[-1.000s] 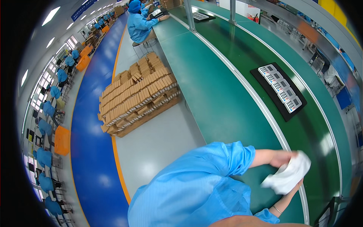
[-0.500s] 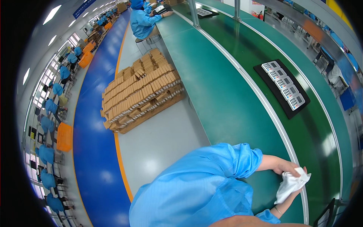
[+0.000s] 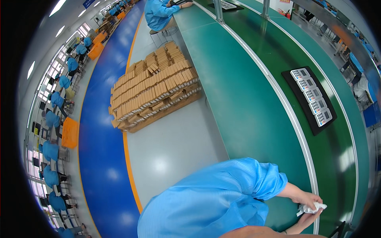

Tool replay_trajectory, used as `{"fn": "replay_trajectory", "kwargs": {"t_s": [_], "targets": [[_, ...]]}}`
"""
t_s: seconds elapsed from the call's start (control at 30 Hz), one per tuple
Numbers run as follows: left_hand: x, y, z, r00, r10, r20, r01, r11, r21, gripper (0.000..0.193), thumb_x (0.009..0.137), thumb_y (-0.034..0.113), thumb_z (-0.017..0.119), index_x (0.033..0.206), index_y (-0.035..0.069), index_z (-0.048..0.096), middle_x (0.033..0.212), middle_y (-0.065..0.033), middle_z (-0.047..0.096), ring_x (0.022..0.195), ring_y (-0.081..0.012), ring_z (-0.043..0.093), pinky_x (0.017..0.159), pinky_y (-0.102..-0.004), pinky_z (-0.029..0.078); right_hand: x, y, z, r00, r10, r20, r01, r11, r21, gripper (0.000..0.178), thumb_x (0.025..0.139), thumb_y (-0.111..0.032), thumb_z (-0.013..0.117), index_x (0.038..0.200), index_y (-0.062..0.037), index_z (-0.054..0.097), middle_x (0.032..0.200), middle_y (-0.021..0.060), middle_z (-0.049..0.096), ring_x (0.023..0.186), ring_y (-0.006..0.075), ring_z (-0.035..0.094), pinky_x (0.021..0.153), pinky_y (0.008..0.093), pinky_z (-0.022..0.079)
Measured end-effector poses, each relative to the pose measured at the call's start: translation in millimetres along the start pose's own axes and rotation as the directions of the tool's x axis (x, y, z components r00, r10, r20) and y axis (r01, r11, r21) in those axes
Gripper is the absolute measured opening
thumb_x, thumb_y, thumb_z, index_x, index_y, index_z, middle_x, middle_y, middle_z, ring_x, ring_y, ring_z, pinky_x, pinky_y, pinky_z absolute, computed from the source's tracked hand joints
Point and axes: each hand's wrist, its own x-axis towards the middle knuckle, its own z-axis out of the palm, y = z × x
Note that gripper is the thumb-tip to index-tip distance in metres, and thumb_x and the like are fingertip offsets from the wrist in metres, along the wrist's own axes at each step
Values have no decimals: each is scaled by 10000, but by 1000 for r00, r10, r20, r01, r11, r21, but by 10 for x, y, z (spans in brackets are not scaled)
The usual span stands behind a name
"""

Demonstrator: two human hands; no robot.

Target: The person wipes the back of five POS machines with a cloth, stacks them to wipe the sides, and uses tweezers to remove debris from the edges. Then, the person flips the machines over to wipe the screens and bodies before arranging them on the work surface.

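A crumpled white cloth [image 3: 304,209] is bunched between my two hands at the lower right, above the border between the table and the green belt. My left hand [image 3: 308,198] grips it from the far side with bent fingers. From the near side my right hand [image 3: 308,219] closes on it as well, its fingers partly covered by the cloth. Farther along the belt lies a black tray [image 3: 291,85] carrying a row of several white handheld devices [image 3: 313,94] with small screens and keys. Neither hand touches the tray.
The green tabletop [image 3: 246,107] runs away from me beside the belt [image 3: 278,47]. Small brown cartons [image 3: 154,89] are stacked on the floor at left. A co-worker in blue [image 3: 158,16] sits at the far table edge. A dark-framed object [image 3: 337,230] stands at lower right.
The cloth hung down loosely before and is now gathered up between my hands, which are closer together. My view has shifted, and the tray appears lower and nearer on the belt.
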Motion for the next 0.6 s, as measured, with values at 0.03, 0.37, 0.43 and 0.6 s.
{"fn": "replay_trajectory", "kwargs": {"t_s": [0.03, 0.37, 0.43, 0.6], "targets": [[28, -86, 24, 1000, -4, 21, 3, 1000, 24, 603, 802, 137, 719, 1336, 46, 454, 1223, -79, 515, 1179, -205, 500, 963, -324, 431, -16, 17, -77, 999, -16, -47, 14, 999, -44, 519, 997, -354, 536, 1358, 2, 425, 1323, 195, 501, 1196, 291, 543, 990, 397, 473], [372, -472, 3, 996, -52, 68, 42, 989, 138, 701, 717, 63, 745, 1350, 80, 445, 1197, -90, 530, 1134, -215, 519, 924, -345, 453, 110, -344, -230, 838, -507, -204, 302, 741, -600, 460, 1001, -350, 528, 1285, 11, 499, 1241, 187, 560, 1113, 307, 584, 931, 406, 494], [522, -343, -104, 997, 70, -34, -64, 986, 152, 681, 709, 40, 728, 1336, 93, 467, 1117, -88, 547, 1041, -214, 542, 862, -341, 470, 181, -422, -213, 793, -581, -182, 333, 665, -669, 451, 1002, -349, 526, 1271, 12, 514, 1225, 185, 572, 1096, 310, 593, 919, 407, 499], [654, -47, -438, 975, 96, -201, -44, 968, 247, 656, 742, 43, 685, 1352, 96, 449, 1093, -75, 524, 983, -192, 530, 835, -315, 458, 334, -489, -282, 689, -713, -130, 365, 496, -788, 432, 1004, -347, 522, 1235, 16, 550, 1184, 181, 602, 1055, 318, 613, 890, 412, 509]]}}
